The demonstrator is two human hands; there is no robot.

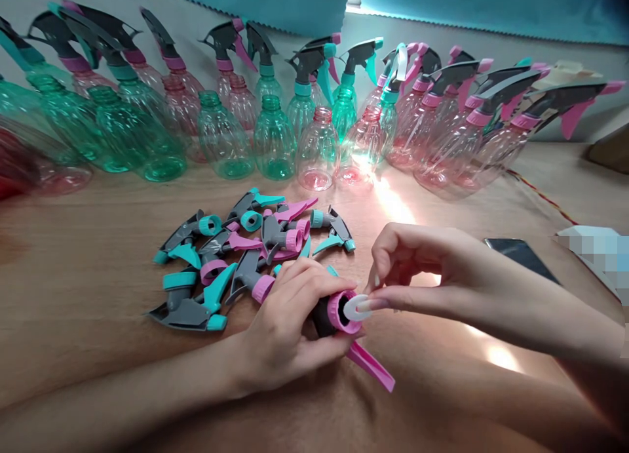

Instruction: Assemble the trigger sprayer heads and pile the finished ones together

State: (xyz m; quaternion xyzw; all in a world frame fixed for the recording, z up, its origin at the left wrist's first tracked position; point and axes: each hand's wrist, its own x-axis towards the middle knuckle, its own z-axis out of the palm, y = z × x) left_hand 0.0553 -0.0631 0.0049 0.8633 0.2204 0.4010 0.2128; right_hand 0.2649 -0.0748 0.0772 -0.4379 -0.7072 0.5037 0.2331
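My left hand point(299, 322) is wrapped round a grey spray trigger head with a pink collar point(339, 312), whose open end faces right. Its pink trigger lever point(372, 366) sticks out below my fingers. Between thumb and forefinger, my right hand point(417, 269) pinches a thin white washer point(357, 307), held at the mouth of the collar and partly overlapping the opening. Just beyond my left hand lies a loose pile of grey trigger heads point(248, 269) with pink or turquoise collars and levers.
Bottles without heads, such as a green bottle point(274, 138) and a pink bottle point(318, 151), stand across the back. Behind and to the right are several bottles with trigger heads point(472, 125). A dark phone point(521, 257) lies beyond my right forearm. A blurred red shape point(17, 161) is at far left.
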